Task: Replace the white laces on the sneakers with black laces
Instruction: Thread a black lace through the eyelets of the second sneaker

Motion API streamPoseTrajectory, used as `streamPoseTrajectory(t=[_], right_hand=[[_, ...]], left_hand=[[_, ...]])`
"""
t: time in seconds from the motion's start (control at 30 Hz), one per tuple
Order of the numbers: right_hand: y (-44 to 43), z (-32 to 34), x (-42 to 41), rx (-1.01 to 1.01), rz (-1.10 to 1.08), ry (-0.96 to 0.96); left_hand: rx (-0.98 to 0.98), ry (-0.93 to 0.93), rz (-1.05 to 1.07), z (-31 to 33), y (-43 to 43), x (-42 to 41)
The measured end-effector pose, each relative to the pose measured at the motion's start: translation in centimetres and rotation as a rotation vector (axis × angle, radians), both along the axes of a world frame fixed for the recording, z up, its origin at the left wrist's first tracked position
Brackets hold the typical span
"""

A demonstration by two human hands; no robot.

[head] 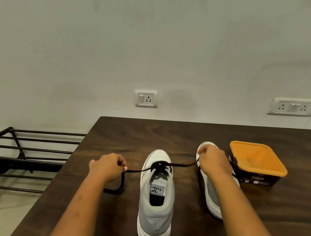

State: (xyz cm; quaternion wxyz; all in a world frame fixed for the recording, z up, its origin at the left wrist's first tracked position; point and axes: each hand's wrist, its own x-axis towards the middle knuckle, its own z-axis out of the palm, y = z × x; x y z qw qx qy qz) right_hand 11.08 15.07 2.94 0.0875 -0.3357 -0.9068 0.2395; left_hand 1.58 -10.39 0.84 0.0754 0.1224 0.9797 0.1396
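Note:
A grey and white sneaker (155, 208) stands on the dark wooden table (256, 223), toe pointing away from me. A black lace (160, 167) runs through its front eyelets and stretches taut to both sides. My left hand (108, 167) pinches the left end of the lace, and the slack hangs down in a loop onto the table. My right hand (213, 161) grips the right end, held over the second sneaker (209, 194), which lies to the right, partly hidden by my arm. No white lace is in view.
An orange-lined container (257, 163) with dark sides sits at the right, just behind the second sneaker. A black metal rack (13, 157) stands on the floor left of the table. Wall sockets (146, 98) are on the wall behind.

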Motion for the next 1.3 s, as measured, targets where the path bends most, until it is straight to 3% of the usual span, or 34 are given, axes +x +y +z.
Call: streamPoseTrajectory(t=[0.07, 0.17, 0.23, 0.5, 0.67, 0.8, 0.9, 0.93, 1.03, 1.2, 1.3], right_hand=[[-0.8, -0.6, -0.4, 0.004, 0.189, -0.166], [-2.6, -0.7, -1.2, -0.022, 0.404, -0.131], [-3.9, -0.4, -1.6, -0.071, 0.49, -0.133], [-3.7, -0.6, -1.6, -0.097, 0.492, -0.106], [-1.8, -0.4, -0.6, -0.038, 0.438, -0.092], [-0.9, -0.9, 0.0, -0.119, 0.415, -0.1], [-0.9, -0.9, 0.2, -0.28, 0.43, -0.005], [-1.0, -1.0, 0.3, -0.355, 0.438, 0.038], [-1.8, -1.0, 0.5, -0.588, 0.44, 0.153], [-4.2, 0.2, -0.3, -0.972, 0.405, 0.368], [-4.9, 0.5, -0.7, -1.052, 0.367, 0.457]], left_hand=[[0.119, -0.074, -0.072, -0.4, 0.7, 0.2], [0.403, -0.2, -0.214, -0.8, 2.7, 1.1], [0.452, -0.213, -0.24, -0.9, 3.8, 1.6], [0.485, -0.231, -0.255, -0.6, 4.3, 2.0], [0.357, 0.012, -0.198, 0.1, 3.0, 1.0], [0.262, 0.056, -0.15, 0.2, 2.7, 0.9], [0.219, 0.056, -0.128, 0.2, 2.6, 1.1], [0.294, 0.009, -0.132, 0.2, 2.6, 1.1], [0.765, -0.273, -0.086, 0.6, 2.7, 2.0], [1.245, -0.483, -0.047, 1.4, 4.9, 2.9], [1.499, -0.575, 0.027, 2.0, 6.6, 3.8]])
